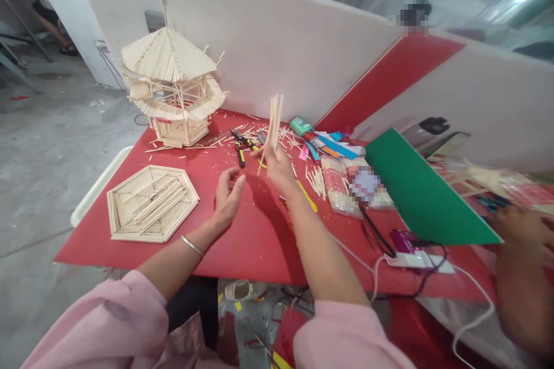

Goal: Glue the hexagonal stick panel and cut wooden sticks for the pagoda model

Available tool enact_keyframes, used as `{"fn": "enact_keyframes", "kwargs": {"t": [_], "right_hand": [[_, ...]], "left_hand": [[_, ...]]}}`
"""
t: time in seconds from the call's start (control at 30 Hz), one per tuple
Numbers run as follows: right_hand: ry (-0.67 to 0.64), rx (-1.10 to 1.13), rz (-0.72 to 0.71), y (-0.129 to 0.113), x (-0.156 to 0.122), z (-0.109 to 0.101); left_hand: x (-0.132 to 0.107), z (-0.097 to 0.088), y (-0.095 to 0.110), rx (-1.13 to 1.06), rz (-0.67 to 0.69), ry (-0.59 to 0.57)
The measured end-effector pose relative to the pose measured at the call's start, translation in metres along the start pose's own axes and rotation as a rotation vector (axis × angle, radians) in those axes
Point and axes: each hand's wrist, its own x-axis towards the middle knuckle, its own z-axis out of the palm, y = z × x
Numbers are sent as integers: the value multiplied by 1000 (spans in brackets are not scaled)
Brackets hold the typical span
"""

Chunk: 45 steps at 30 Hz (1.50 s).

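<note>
My right hand [277, 168] is closed round a small bundle of thin wooden sticks [274, 121], held upright above the red table [259, 236]. My left hand [227, 196] hovers just left of it over the table, fingers loosely curled and apart, holding nothing. A flat hexagonal stick panel [149, 202] lies to the left of my left hand. Behind it stands a stick-built pagoda model [173, 89] with a two-tier roof.
Pliers with yellow-black handles [240, 147], loose sticks and offcuts lie behind my hands. Packs of sticks [341, 184], coloured tools, a green sheet [422, 190] and a cabled device [404, 242] sit right. Another person's hand [519, 236] is at the far right.
</note>
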Motion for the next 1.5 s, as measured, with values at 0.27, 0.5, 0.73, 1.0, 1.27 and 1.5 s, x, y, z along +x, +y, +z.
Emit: {"fn": "enact_keyframes", "kwargs": {"t": [0.27,0.5,0.73,1.0,1.27,1.5], "right_hand": [[10,252,-105,11,-138,74],[182,262,-8,13,-150,76],[240,194,54,12,-151,74],[307,75,11,9,-149,68],[244,108,14,15,-142,77],[255,76,-67,10,-111,67]], "left_hand": [[-9,-11,20,189,459,-319],[-25,-52,51,712,531,-339],[29,-190,77,1452,72,-83],[51,-211,57,1574,-24,-326],[37,-188,79,1153,219,-86],[15,-50,56,206,261,-282]]}}
